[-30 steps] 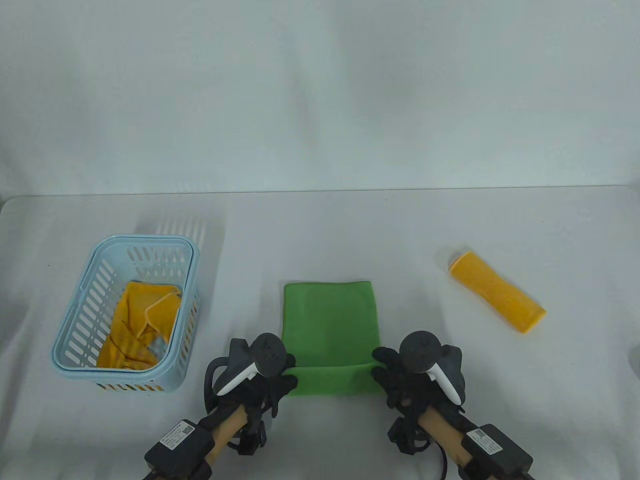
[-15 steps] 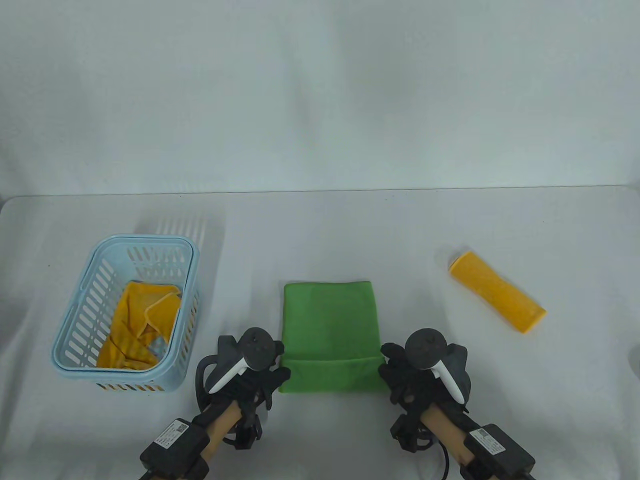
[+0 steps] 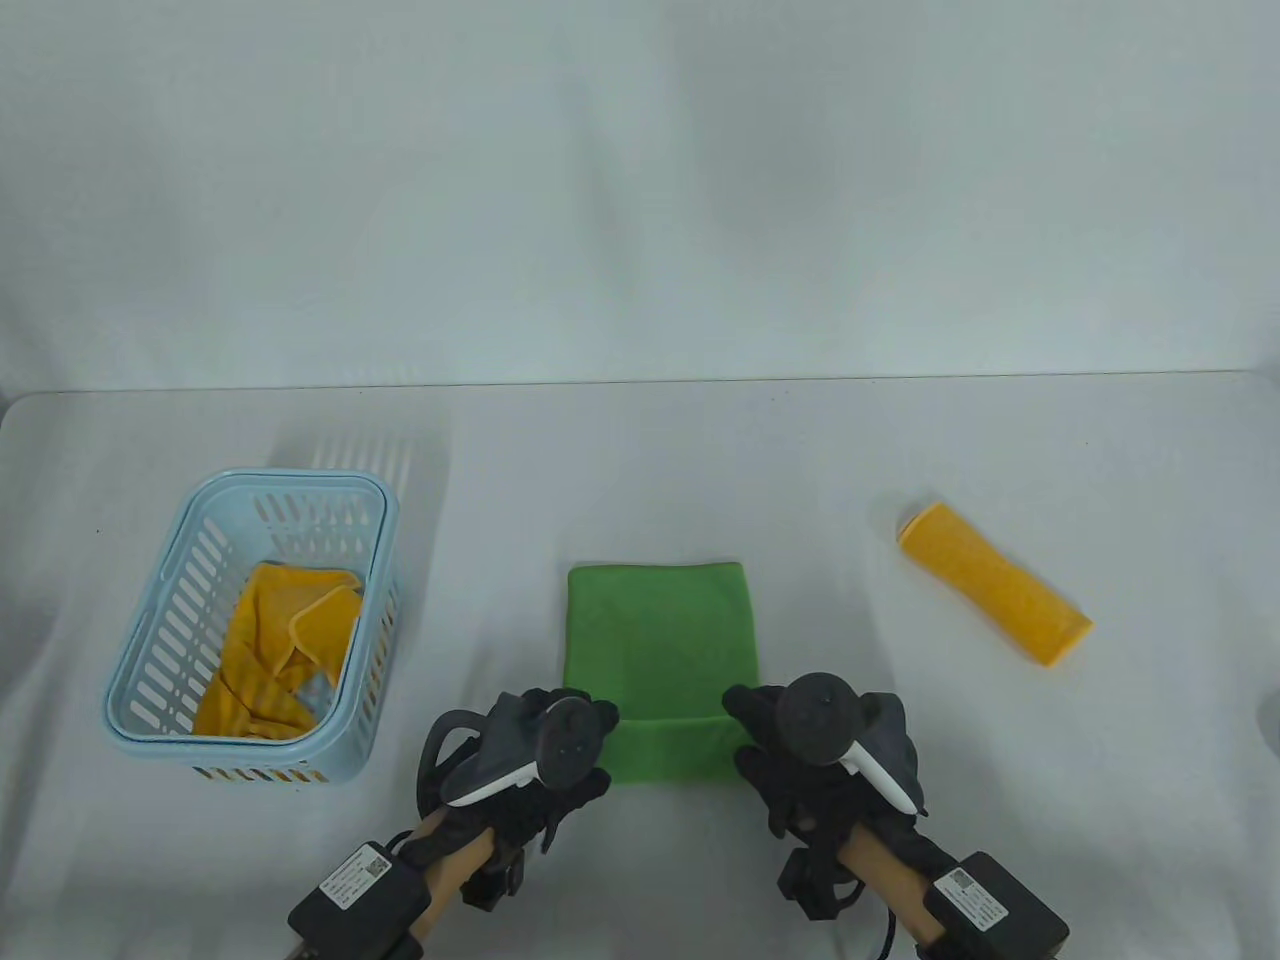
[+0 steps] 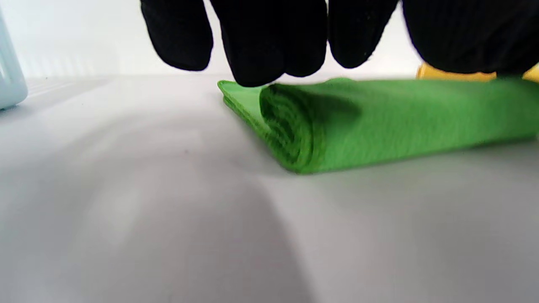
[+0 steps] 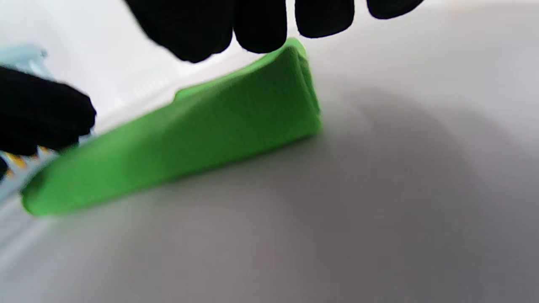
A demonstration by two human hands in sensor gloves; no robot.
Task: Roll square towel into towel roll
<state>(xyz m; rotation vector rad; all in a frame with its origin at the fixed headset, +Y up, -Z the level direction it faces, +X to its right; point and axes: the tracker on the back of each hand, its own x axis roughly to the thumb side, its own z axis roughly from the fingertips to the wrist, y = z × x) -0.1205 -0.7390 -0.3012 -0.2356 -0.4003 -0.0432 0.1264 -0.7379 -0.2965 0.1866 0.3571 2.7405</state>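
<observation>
A folded green towel (image 3: 655,640) lies flat at the table's centre, and its near end is rolled up into a low roll (image 3: 670,750). My left hand (image 3: 575,745) grips the roll's left end, fingers over the far side and thumb at the near side. My right hand (image 3: 770,735) holds the right end the same way. In the left wrist view the gloved fingertips (image 4: 257,63) touch the top of the roll's spiral end (image 4: 294,126). In the right wrist view my fingers (image 5: 257,25) sit over the roll's right end (image 5: 294,84).
A light blue slotted basket (image 3: 250,480) with a crumpled yellow cloth (image 3: 270,650) inside stands at the left. A finished yellow towel roll (image 3: 995,585) lies at the right, angled. The table's far edge meets a white backdrop behind.
Both hands let go of the folded near edge, drew outward, then came back in onto the roll's ends. The near end has gone from a flat fold to a thicker roll.
</observation>
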